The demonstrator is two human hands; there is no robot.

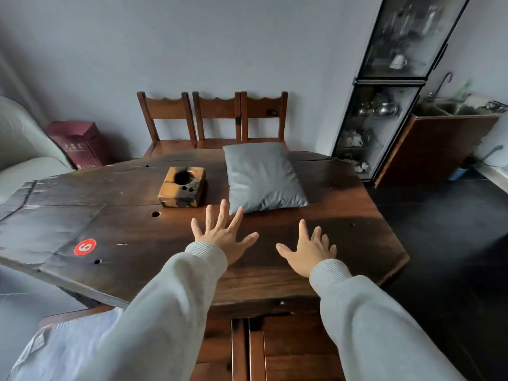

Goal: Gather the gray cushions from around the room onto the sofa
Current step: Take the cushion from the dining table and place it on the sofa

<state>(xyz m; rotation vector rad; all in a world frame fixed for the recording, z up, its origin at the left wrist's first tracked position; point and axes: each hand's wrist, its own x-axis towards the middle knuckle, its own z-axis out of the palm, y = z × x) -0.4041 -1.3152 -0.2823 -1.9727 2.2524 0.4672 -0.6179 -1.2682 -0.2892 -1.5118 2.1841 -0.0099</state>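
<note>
left hand (224, 237), right hand (309, 253) spread, empty | gray cushion (262, 178) plump, flat on table (110, 229)

Table (115, 224): dark wood, worn, cracked, dull sheen. Gray cushion (262, 178): smooth cloth, faintly lustrous. Block holder (182, 187): scorched wood. Cabinet (384, 114): glass-fronted. Sleeves (365, 312): matt knit, ribbed cuffs.
</note>
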